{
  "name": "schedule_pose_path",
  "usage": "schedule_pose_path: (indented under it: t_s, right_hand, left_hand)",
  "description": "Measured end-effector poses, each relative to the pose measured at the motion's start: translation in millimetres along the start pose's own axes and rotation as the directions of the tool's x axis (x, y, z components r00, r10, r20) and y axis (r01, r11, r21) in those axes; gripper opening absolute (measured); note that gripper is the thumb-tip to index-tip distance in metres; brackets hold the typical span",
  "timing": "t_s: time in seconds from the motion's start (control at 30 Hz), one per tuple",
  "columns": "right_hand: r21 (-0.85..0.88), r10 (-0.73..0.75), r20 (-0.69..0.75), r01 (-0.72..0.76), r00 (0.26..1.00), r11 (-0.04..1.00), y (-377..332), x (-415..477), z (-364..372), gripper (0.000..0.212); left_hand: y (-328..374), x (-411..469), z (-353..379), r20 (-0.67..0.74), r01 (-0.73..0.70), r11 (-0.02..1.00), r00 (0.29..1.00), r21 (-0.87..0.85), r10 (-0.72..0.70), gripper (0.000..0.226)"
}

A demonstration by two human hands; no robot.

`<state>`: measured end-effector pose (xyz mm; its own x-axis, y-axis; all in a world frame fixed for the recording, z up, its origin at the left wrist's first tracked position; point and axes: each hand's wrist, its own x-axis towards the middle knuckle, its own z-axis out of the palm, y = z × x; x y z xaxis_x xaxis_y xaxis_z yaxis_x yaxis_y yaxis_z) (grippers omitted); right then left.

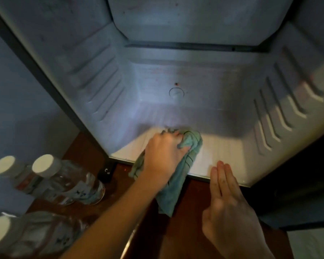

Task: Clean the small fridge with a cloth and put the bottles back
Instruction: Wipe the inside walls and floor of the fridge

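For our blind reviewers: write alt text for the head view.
The left hand grips a green cloth and presses it on the floor of the open fridge. The right hand is held flat near the front edge. Three white-capped bottles stand outside, at left.

Bottles stand left of the fridge, outside it.

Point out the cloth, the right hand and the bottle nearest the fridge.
cloth (171,195): head view, on its hanging end.
right hand (226,199): head view, on the back of the hand.
bottle (45,165): head view, on its white cap.
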<state>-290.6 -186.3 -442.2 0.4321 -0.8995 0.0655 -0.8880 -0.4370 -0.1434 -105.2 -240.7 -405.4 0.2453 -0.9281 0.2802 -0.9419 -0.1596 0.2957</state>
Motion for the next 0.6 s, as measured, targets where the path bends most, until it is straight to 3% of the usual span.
schedule_pose_path:
  t_s: [0.07, 0.2, 0.33, 0.4, 0.5, 0.6]
  right_hand:
    - [-0.004, 0.005, 0.033, -0.005, 0.999, 1.0, 0.7, -1.8, -1.5, 0.09]
    - [-0.021, -0.04, 0.014, 0.04, 0.999, 0.999, 3.8, -1.1, -2.3, 0.087]
    - [-0.02, -0.028, -0.001, 0.028, 1.0, 0.999, 1.1, -1.8, -0.9, 0.088]
    - [-0.012, -0.018, 0.001, 0.018, 1.0, 1.0, 0.9, -1.6, 0.5, 0.089]
    - [0.008, -0.004, 0.005, 0.004, 1.0, 1.0, -0.1, -2.3, -2.7, 0.09]
    - [0.003, 0.003, 0.02, -0.003, 1.0, 1.0, 0.2, -3.4, -3.9, 0.091]
  left_hand:
    - [0.3, -11.2, -2.1, 0.006, -0.044, 0.999, 0.999, 0.009, 0.044, 0.022]
    - [2.0, 38.6, 11.4, 0.054, 0.106, 0.994, 0.993, -0.028, -0.104, 0.032]
    - [16.7, 99.2, 28.9, 0.156, 0.201, 0.977, 0.97, -0.072, -0.188, 0.025]
    - [14.6, 83.4, 29.3, 0.101, 0.168, 0.98, 0.982, -0.104, -0.157, 0.031]
    - [15.4, 3.5, 16.3, -0.08, 0.009, 0.996, 0.997, -0.091, -0.016, 0.022]
    - [14.7, -22.3, 10.2, -0.016, -0.031, 0.986, 0.999, -0.164, 0.029, 0.028]
